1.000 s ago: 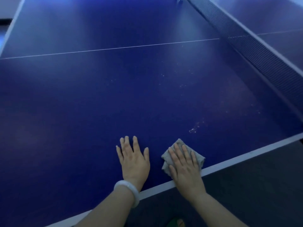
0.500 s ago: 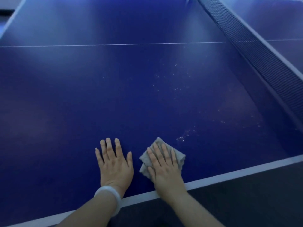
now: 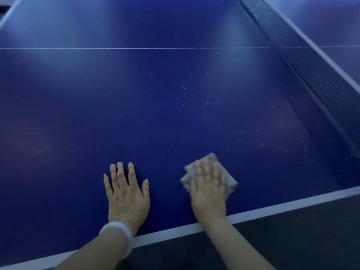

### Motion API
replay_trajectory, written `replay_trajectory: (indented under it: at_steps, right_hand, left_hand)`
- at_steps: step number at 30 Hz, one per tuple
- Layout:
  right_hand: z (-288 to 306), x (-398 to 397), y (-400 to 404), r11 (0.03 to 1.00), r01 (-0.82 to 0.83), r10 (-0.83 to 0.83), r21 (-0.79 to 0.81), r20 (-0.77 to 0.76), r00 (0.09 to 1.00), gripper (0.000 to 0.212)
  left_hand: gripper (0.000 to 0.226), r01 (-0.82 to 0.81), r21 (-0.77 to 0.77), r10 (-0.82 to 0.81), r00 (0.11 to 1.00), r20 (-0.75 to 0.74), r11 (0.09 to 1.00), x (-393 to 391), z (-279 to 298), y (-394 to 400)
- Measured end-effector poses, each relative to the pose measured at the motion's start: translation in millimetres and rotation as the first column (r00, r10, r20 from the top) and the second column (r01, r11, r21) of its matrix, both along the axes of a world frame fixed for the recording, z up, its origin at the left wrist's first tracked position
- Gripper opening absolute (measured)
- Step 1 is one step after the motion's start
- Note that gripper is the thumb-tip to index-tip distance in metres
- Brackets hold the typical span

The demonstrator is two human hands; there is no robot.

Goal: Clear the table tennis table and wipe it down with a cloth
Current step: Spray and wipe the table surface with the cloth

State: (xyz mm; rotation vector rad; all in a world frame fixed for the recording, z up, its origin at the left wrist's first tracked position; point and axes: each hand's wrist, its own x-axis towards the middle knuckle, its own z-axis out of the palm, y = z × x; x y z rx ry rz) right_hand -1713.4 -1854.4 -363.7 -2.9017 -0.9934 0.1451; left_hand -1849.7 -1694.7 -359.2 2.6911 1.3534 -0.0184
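Observation:
A blue table tennis table [image 3: 136,114] fills the view. My right hand [image 3: 209,190] lies flat with straight fingers on a folded grey cloth [image 3: 230,181], pressing it onto the table near the white front edge line. The hand and cloth look motion-blurred. My left hand [image 3: 127,193] rests flat on the bare blue surface to the left of the cloth, fingers spread, with a white bangle on its wrist. Small white specks [image 3: 194,88] dot the surface beyond the cloth.
The dark net [image 3: 303,61] with its white top band runs diagonally along the right side, the other table half behind it. A thin white centre line [image 3: 116,48] crosses the far surface. Dark floor [image 3: 292,236] lies below the front edge.
My right hand has slid the cloth to the right, away from my left hand, opening a gap between them. The cluster of specks just beyond the cloth is no longer visible. The left hand stays flat.

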Motion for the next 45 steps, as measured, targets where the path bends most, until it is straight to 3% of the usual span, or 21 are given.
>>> replay_trajectory:
  at_steps: [3, 5, 7, 10, 13, 15, 17, 20, 22, 25, 28, 31, 33, 35, 37, 39, 41, 43, 45]
  right_hand:
    - [4, 26, 14, 0.961, -0.278, 0.278, 0.009, -0.048, 0.959, 0.059]
    - [6, 63, -1, 0.960, -0.273, 0.270, -0.062, -0.051, 0.962, 0.059]
    - [6, 99, -27, 0.995, -0.001, -0.002, -0.097, -0.035, 0.999, 0.057]
    - [13, 113, -62, 0.885, 0.463, -0.466, -0.051, -0.086, 0.881, 0.058]
    - [12, 82, -50, 0.824, 0.566, -0.566, -0.016, -0.075, 0.821, 0.059]
    - [7, 55, -23, 0.904, 0.427, -0.428, -0.032, -0.011, 0.904, 0.060]
    - [-1, 37, 8, 0.986, 0.167, -0.167, -0.017, 0.009, 0.986, 0.059]
    - [-2, 46, 41, 0.990, -0.138, 0.138, 0.019, -0.048, 0.989, 0.057]
    - [-1, 77, 39, 0.987, -0.160, 0.159, -0.017, -0.061, 0.985, 0.056]
    - [2, 126, 0, 0.991, 0.118, -0.122, -0.063, -0.057, 0.991, 0.056]
    - [9, 141, -49, 0.884, 0.463, -0.467, -0.064, -0.101, 0.878, 0.057]
    - [11, 104, -53, 0.837, 0.545, -0.548, -0.054, -0.077, 0.833, 0.058]
    - [8, 63, -40, 0.896, 0.443, -0.444, -0.028, -0.029, 0.896, 0.058]
    - [5, 20, -29, 0.986, 0.167, -0.167, -0.012, 0.011, 0.986, 0.058]
    - [1, -6, -35, 0.992, -0.125, 0.125, 0.001, -0.005, 0.992, 0.057]
    - [2, 4, -58, 0.964, -0.264, 0.264, 0.016, -0.024, 0.964, 0.057]
    - [2, 28, -90, 0.987, -0.162, 0.163, -0.011, 0.018, 0.987, 0.056]
    - [2, 52, -113, 0.988, 0.155, -0.155, -0.024, 0.021, 0.988, 0.056]
    - [2, 58, -111, 0.914, 0.404, -0.405, -0.023, -0.024, 0.914, 0.058]
  left_hand:
    - [0.066, -0.002, 0.004, 0.002, 1.000, 0.022, 1.000, 1, -1, -1]
    - [0.068, 0.003, -0.003, -0.003, 1.000, 0.028, 1.000, 0, -1, 0]
    - [0.069, 0.007, -0.003, -0.007, 1.000, 0.029, 1.000, -1, -1, 0]
    - [0.071, 0.010, 0.009, -0.010, 1.000, 0.029, 1.000, 0, 0, -1]
    - [0.072, 0.010, 0.010, -0.010, 1.000, 0.021, 1.000, 0, 0, 0]
    - [0.071, 0.008, 0.013, -0.008, 1.000, 0.017, 1.000, 0, -1, 0]
    - [0.071, 0.005, 0.018, -0.005, 1.000, 0.016, 1.000, 0, -2, 0]
    - [0.072, 0.005, 0.016, -0.005, 1.000, 0.017, 1.000, 0, -2, 0]
    - [0.073, 0.003, 0.011, -0.004, 1.000, 0.023, 1.000, -1, -3, 1]
    - [0.072, 0.000, 0.011, -0.001, 0.999, 0.034, 1.000, -1, -3, 0]
    - [0.070, 0.003, 0.003, -0.003, 0.999, 0.039, 1.000, 0, -1, 0]
    - [0.069, 0.000, -0.008, 0.000, 1.000, 0.026, 1.000, 0, 1, 0]
    - [0.069, -0.003, -0.013, 0.003, 1.000, 0.026, 1.000, 0, 1, 0]
    - [0.069, -0.003, -0.016, 0.004, 0.999, 0.036, 1.000, -1, 1, 1]
    - [0.068, -0.008, -0.020, 0.009, 0.999, 0.054, 1.000, 0, 2, 1]
    - [0.067, -0.010, -0.016, 0.010, 0.999, 0.048, 1.000, 0, 2, 0]
    - [0.068, -0.012, -0.014, 0.013, 0.999, 0.032, 1.000, 1, 4, -1]
    - [0.068, -0.018, -0.018, 0.018, 1.000, 0.016, 1.000, 1, 5, -1]
    - [0.069, -0.024, -0.019, 0.024, 1.000, 0.005, 1.000, 1, 5, -1]
